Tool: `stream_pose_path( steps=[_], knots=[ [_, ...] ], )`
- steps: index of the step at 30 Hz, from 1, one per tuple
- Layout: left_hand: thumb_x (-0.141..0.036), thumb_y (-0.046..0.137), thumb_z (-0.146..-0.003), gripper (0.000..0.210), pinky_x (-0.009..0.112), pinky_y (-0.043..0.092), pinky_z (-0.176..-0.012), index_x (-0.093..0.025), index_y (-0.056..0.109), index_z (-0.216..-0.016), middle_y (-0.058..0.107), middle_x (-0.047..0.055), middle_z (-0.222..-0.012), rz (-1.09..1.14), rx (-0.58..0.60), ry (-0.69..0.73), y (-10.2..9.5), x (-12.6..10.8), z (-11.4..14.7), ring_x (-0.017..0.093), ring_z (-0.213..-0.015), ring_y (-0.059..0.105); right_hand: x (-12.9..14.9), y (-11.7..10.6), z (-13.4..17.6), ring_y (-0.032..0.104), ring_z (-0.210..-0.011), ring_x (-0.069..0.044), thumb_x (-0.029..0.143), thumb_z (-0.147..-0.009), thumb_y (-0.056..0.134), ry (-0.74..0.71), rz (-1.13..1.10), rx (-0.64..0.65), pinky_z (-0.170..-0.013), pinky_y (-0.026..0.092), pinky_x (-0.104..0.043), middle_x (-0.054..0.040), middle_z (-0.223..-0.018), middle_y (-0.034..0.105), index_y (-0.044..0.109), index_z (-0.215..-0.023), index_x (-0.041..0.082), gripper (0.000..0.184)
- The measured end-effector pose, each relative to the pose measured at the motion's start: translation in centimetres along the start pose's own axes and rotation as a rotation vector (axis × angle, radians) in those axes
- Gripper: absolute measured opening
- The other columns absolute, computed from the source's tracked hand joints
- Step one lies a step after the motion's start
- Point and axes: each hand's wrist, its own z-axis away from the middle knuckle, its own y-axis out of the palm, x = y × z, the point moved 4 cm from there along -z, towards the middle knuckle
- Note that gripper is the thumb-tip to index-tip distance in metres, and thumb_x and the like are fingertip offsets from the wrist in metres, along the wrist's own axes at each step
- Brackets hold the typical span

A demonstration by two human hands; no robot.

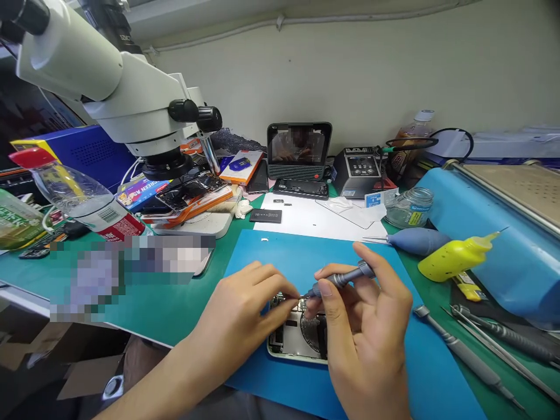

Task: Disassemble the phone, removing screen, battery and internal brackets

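Single head-worn view, facing forward and down, close over workbench (175, 312), wall (371, 70) beyond, probably wide-angle

Opened phone (289, 339) beneath a grey screwdriver (339, 280)
The phone lies flat on the blue mat (249, 252), pale-rimmed, innards bare, a dark round part (310, 335) showing, its right side hidden. The screwdriver slants over its far part, butt raised rightward, narrow end low, contact unclear.

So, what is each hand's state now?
Right hand: closed, holding a grey precision screwdriver.
Left hand: pinched at the screwdriver's tip; any held item unclear.
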Motion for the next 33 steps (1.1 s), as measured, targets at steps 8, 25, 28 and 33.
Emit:
stream_pose_path(
  steps=[8,25,28,33],
  knots=[
    [-0.022,0.073,-0.108,0.013,0.042,0.055,-0.092,-0.023,0.085,-0.104,0.079,0.007,-0.109,-0.326,-0.042,-0.043,-3.0,5.5,-6.6,0.029,-0.109,0.069,0.4,-0.8,-0.2,0.074,-0.064,-0.013,0.018,-0.106,0.07,0.025,0.009,-0.098,-0.057,0.068,-0.027,-0.001,-0.103,0.074,0.051,-0.153,0.033,0.052],
    [-0.016,0.067,-0.109,0.022,0.046,0.056,-0.097,-0.023,0.088,-0.108,0.082,0.007,-0.108,-0.363,0.043,0.06,-1.2,7.5,-8.7,0.027,-0.106,0.07,-0.2,-1.0,0.1,0.074,-0.067,-0.015,0.019,-0.107,0.07,0.055,-0.011,-0.09,-0.058,0.069,-0.028,-0.0031,-0.106,0.074,0.05,-0.156,0.035,0.056],
    [-0.018,0.064,-0.112,0.021,0.046,0.055,-0.099,-0.022,0.086,-0.11,0.081,0.008,-0.112,-0.344,-0.017,0.039,-2.5,6.8,-8.0,0.027,-0.108,0.069,0.0,-0.9,0.1,0.075,-0.068,-0.015,0.02,-0.107,0.07,0.064,-0.002,-0.106,-0.059,0.069,-0.029,-0.0027,-0.107,0.074,0.05,-0.155,0.036,0.055],
    [-0.026,0.079,-0.106,0.005,0.041,0.054,-0.09,-0.024,0.083,-0.107,0.08,0.005,-0.108,-0.355,0.022,0.016,-3.4,4.6,-4.5,0.027,-0.101,0.069,0.1,-0.9,0.1,0.074,-0.069,-0.014,0.02,-0.107,0.07,0.065,-0.001,-0.1,-0.059,0.068,-0.028,-0.0029,-0.107,0.074,0.049,-0.156,0.035,0.055]
  ],
)
